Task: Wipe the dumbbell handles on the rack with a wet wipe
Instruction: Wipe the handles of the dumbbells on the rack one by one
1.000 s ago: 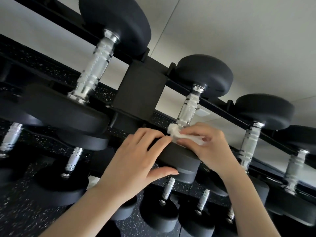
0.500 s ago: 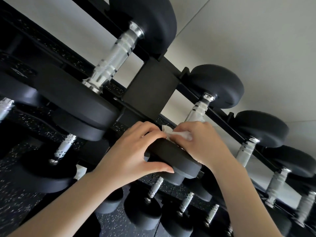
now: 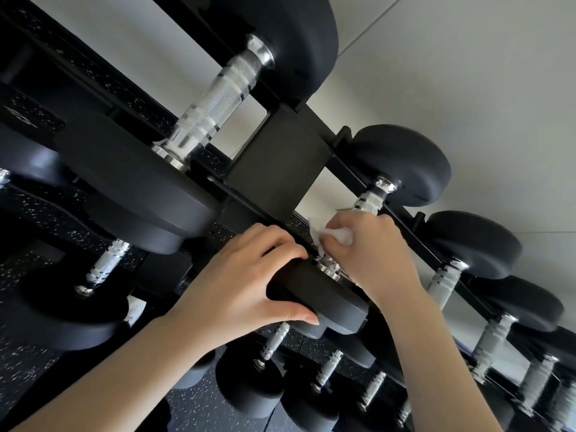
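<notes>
A black dumbbell lies on the top tier of the black rack [image 3: 274, 169]. Its chrome knurled handle [image 3: 369, 199] shows only above my right hand [image 3: 371, 257], which is wrapped around the handle's lower part with a white wet wipe [image 3: 330, 235] pressed against it. My left hand [image 3: 240, 285] grips the rim of that dumbbell's near black head [image 3: 327, 304]. The far head [image 3: 405, 163] rests against the back rail. The middle of the handle is hidden under my fingers and the wipe.
A larger dumbbell [image 3: 218, 101] sits to the left on the same tier, and smaller ones [image 3: 445, 282] line up to the right. A lower tier holds several more dumbbells [image 3: 274, 341]. Speckled black rubber floor [image 3: 28, 366] lies below, a pale wall [image 3: 467, 73] behind.
My right hand with the wipe has slid a little up the handle. My left hand keeps hold of the near head. The view has tilted and moved closer.
</notes>
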Motion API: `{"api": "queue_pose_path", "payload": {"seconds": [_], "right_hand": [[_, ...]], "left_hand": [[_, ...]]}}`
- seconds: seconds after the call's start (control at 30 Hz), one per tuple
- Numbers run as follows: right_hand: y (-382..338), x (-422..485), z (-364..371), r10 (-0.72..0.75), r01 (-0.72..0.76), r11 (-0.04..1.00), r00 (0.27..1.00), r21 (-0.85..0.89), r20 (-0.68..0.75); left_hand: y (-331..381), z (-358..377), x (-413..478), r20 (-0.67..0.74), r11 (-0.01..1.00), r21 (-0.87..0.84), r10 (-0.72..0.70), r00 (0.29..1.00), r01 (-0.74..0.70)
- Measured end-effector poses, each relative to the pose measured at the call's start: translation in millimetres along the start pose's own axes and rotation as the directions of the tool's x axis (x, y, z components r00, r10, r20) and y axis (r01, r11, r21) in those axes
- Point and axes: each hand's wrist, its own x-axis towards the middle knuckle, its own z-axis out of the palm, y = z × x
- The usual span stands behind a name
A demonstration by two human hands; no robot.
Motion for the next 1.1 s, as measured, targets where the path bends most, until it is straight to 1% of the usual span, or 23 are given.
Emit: {"api": "queue_pose_path", "payload": {"seconds": [0.1,0.23,0.4,0.57,0.7,0.83,1.0,1.1], "right_hand": [[-1,7,0,-0.005,0.004,0.999,1.0,-0.034,-0.024],[-3,9,1,-0.012,0.004,0.997,0.994,-0.073,-0.105],[10,28,-9,0.036,-0.043,0.999,0.964,-0.02,-0.264],[11,36,-9,0.055,-0.059,0.998,0.952,-0.004,-0.303],[12,37,-4,0.058,-0.068,0.998,0.913,-0.011,-0.404],[16,41,1,0.084,-0.049,0.996,0.837,0.078,-0.54],[19,37,9,0.198,-0.045,0.964,0.784,0.264,-0.589],[21,30,10,0.223,-0.012,0.946,0.752,0.325,-0.62]], "left_hand": [[1,-2,1,0.009,1.0,0.011,0.008,1.0,-0.008],[1,-2,1,0.012,1.0,0.016,0.018,1.0,-0.018],[-2,-2,2,0.013,0.999,0.023,0.037,0.999,-0.037],[-2,-2,2,0.004,0.998,0.039,0.039,0.999,-0.039],[-2,-1,2,-0.006,0.998,0.045,0.046,0.999,-0.045],[-3,-2,1,-0.001,0.997,0.061,0.041,0.999,-0.041],[-2,-3,2,0.014,0.996,0.081,0.042,0.999,-0.044],[-2,-2,2,0.017,0.996,0.079,0.044,0.999,-0.046]]}}
